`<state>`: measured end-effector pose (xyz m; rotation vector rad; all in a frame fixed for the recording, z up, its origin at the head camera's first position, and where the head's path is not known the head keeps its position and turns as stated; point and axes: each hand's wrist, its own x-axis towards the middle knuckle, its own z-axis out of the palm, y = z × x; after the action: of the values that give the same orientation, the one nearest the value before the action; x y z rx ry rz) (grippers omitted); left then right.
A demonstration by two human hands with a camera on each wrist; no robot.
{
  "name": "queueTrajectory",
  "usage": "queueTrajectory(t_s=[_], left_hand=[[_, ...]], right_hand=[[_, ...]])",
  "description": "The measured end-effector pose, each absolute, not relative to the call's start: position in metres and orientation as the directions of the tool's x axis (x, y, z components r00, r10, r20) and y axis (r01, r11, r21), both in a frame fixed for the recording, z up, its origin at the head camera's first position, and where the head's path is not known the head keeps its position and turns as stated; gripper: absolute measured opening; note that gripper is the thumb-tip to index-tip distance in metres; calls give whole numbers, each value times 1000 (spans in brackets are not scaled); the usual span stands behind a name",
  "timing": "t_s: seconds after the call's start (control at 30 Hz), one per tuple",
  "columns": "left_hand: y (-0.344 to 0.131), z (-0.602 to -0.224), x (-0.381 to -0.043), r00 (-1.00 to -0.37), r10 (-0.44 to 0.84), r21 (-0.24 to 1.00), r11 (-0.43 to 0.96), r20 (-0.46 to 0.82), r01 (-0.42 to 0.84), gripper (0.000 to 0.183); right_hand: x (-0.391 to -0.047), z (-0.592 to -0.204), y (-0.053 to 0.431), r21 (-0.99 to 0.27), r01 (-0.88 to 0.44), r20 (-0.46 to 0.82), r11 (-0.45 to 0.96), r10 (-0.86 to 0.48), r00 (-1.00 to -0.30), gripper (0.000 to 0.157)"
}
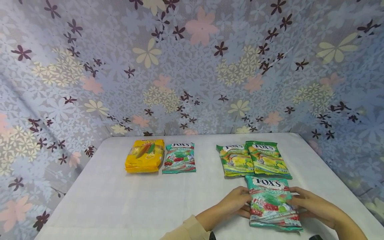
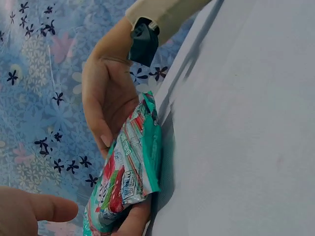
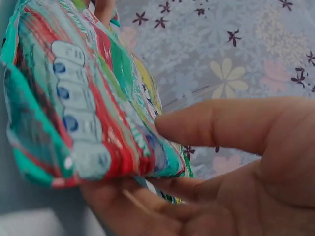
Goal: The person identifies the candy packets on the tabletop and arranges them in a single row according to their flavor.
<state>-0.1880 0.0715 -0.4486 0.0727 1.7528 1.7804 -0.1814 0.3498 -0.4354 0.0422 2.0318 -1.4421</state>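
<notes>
Mint Blossom bag (image 1: 271, 203) in the right part of the worktop (image 1: 129, 200), nearest the person, held between both hands. Left hand (image 1: 234, 201): holds its left side, fingers curled under. Right hand (image 1: 313, 205): grips its right side, thumb above, fingers beneath. Clearance under bag: cannot tell. Just beyond, toward far right corner: two Spring Tea bags (image 1: 268, 158), side by side. Toward far left corner: yellow bag (image 1: 144, 156), second teal bag (image 1: 180, 158) just right of it.

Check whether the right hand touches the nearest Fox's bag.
Touching. In the right wrist view, the right hand has fingers against the bag at its edge.
</notes>
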Motion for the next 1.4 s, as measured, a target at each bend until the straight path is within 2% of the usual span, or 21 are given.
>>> queueTrajectory(t_s=[0.1,0.47,0.67,0.83,1.17,1.4], left_hand=[[69,-448,-187,-817,455,932,98,-355,-350,36],[56,-449,-193,-894,363,965,102,-263,-242,33],[41,-446,-200,-931,321,981,139,-172,-133,41],[29,-444,-208,-942,310,988,124,-126,-91,41],[5,-436,-224,-956,279,992,109,-89,-61,42],[-12,-433,-233,-975,213,995,94,-60,-41,46]], right_hand=[[-181,-435,348,-847,358,-501,393,-360,-787,80],[-185,-438,319,-868,356,-466,347,-321,-824,83],[-191,-437,304,-901,328,-415,284,-341,-844,86],[-199,-435,288,-911,335,-402,241,-330,-854,93],[-214,-423,256,-943,290,-328,164,-315,-891,92],[-229,-418,235,-960,239,-274,145,-323,-906,92]])
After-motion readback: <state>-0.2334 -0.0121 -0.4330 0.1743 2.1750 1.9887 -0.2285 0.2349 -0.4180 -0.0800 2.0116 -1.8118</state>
